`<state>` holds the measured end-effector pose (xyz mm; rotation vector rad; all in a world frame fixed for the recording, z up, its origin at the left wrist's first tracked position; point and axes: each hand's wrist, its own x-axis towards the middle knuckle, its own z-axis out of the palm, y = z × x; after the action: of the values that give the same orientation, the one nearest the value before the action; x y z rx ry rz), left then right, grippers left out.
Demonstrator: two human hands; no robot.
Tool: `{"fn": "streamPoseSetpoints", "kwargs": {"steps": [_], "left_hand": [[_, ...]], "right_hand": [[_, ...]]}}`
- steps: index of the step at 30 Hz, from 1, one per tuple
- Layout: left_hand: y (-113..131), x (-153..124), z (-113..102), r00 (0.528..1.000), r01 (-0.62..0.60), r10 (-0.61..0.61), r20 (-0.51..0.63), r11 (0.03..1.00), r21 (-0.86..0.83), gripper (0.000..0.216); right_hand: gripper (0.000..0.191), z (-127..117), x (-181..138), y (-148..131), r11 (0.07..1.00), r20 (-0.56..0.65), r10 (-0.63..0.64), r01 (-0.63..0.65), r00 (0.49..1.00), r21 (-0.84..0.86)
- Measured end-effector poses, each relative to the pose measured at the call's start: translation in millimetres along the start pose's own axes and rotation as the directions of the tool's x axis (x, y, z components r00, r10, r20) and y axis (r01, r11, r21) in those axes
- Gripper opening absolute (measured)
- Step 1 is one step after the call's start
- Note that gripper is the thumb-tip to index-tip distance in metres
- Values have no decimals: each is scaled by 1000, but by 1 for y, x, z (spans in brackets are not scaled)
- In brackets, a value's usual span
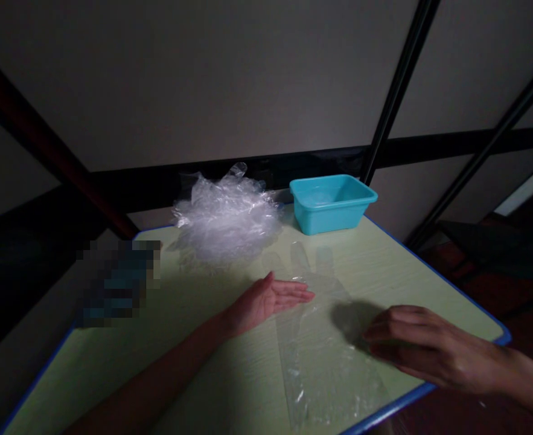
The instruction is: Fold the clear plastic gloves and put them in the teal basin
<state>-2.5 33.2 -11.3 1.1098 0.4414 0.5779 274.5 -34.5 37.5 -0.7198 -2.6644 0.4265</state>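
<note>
At the lower right of the frame, the right hand (429, 344) hangs over the table edge with fingers curled; whether anything is pinched in them I cannot tell. Beside it, from the bottom centre up to the middle, a clear plastic glove (320, 356) lies flat on the pale green, blue-edged table (433, 284), its fingers pointing to the top of the frame. The left hand (270, 299), in the middle, is stretched out, fingers straight and together, gripping nothing, their tips over the upper part of the glove. At mid-left sits a pixelated patch (119, 284), its contents unreadable. Farther off, above centre, is a crumpled heap of clear plastic (230, 217), and right of it a turquoise basin (332, 219). Grey panels (230, 78) fill the top
</note>
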Motion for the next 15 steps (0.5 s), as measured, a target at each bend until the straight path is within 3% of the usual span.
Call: {"fn": "streamPoseSetpoints", "kwargs": {"steps": [3, 11, 15], "left_hand": [[0, 0, 0, 1000, 9, -9, -10, 1000, 9, 61], [0, 0, -1, 1000, 0, 0, -4, 1000, 9, 58], [0, -1, -1, 1000, 0, 0, -5, 1000, -2, 57]], "right_hand": [[23, -2, -4, -3, 1000, 56, -27, 28, 998, -10], [36, 19, -12, -6, 920, 93, -375, 383, 922, -87], [35, 22, -9, -3, 925, 82, -358, 365, 930, -103]]}}
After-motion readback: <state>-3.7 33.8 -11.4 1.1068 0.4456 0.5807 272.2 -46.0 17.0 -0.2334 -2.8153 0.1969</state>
